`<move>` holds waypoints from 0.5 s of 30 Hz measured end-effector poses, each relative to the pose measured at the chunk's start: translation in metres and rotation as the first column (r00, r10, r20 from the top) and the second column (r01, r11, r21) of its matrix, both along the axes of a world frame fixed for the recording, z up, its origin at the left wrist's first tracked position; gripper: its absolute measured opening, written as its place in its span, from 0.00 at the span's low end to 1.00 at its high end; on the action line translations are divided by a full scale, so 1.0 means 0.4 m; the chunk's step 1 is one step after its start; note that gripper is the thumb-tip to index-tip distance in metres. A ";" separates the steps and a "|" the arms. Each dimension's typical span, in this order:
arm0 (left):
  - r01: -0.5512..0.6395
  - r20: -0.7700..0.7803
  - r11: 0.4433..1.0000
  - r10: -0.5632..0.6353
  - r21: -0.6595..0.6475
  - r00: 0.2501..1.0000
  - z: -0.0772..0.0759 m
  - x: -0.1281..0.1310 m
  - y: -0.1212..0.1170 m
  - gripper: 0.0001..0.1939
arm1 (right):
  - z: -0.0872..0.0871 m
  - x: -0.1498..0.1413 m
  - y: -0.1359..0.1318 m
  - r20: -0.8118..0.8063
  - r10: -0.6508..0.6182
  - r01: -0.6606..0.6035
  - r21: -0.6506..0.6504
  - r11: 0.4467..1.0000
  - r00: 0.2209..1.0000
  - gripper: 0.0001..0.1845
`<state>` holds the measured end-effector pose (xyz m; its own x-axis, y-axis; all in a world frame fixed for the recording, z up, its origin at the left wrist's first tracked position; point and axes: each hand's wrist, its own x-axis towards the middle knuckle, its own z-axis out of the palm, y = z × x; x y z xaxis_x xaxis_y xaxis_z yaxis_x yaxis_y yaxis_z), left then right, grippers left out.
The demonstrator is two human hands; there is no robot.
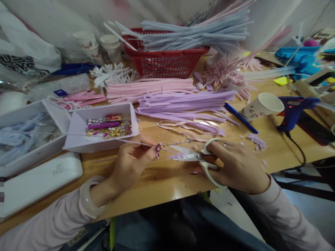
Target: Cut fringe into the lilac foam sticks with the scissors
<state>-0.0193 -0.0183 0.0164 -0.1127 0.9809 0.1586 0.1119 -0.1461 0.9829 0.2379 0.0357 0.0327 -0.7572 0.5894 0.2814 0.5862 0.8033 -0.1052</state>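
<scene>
Between thumb and fingers, my left hand (133, 157) pinches a thin lilac pipe cleaner (136, 142), which looks trimmed of most of its fluff. It stretches left across the white boxes, and a thin end shows right of the fingertips. My right hand (235, 165) grips a pair of scissors (200, 157) with white handles, fingers through the loops. The blades are spread apart and point left toward my left fingertips. A tuft of lilac fluff (179, 157) clings to the lower blade. Behind both hands lies a bundle of thick lilac pipe cleaners (183, 104).
A white box (89, 146) of beads stands left, beside a white power bank (42, 184). Pink pipe cleaners (149, 89) and a red basket (167, 64) are behind. To the right are a blue pen (240, 118), a paper cup (261, 106) and a blue glue gun (291, 109) with its cable.
</scene>
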 end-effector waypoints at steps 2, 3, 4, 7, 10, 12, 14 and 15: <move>0.002 0.003 1.000 -0.002 0.007 1.000 0.001 0.001 0.000 0.06 | 0.001 -0.001 0.001 0.000 0.007 -0.007 -0.001 1.000 1.000 0.12; 0.003 0.006 1.000 -0.003 0.011 1.000 0.001 0.000 0.000 0.06 | 0.001 -0.001 0.001 0.000 0.009 -0.009 0.000 1.000 1.000 0.11; 0.004 0.007 1.000 -0.004 0.016 1.000 0.001 0.000 -0.001 0.06 | 0.002 -0.001 0.001 -0.001 0.008 -0.008 0.000 1.000 1.000 0.11; 0.018 0.003 1.000 -0.018 0.020 1.000 -0.003 -0.003 -0.001 0.06 | 0.002 -0.002 0.000 0.005 0.010 -0.010 -0.011 1.000 1.000 0.12; 0.021 0.014 1.000 -0.021 0.002 1.000 -0.009 -0.006 -0.002 0.05 | 0.001 -0.004 -0.001 0.001 0.021 -0.021 -0.015 1.000 1.000 0.14; 0.015 0.025 1.000 -0.015 -0.004 1.000 -0.012 -0.006 -0.002 0.05 | 0.000 -0.005 -0.001 -0.007 0.030 -0.030 -0.010 0.999 1.000 0.14; 0.017 0.032 1.000 -0.017 0.003 0.999 -0.015 -0.006 -0.002 0.05 | -0.001 -0.004 -0.001 -0.009 0.032 -0.033 -0.005 0.999 0.999 0.12; 0.021 0.033 1.000 -0.021 0.007 0.999 -0.016 -0.006 -0.002 0.05 | -0.002 -0.003 0.000 -0.011 0.032 -0.032 -0.001 0.999 0.999 0.12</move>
<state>-0.0218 -0.0191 0.0101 -0.0975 0.9821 0.1613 0.0758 -0.1543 0.9851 0.2366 0.0355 0.0318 -0.7724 0.5656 0.2891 0.5592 0.8213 -0.1129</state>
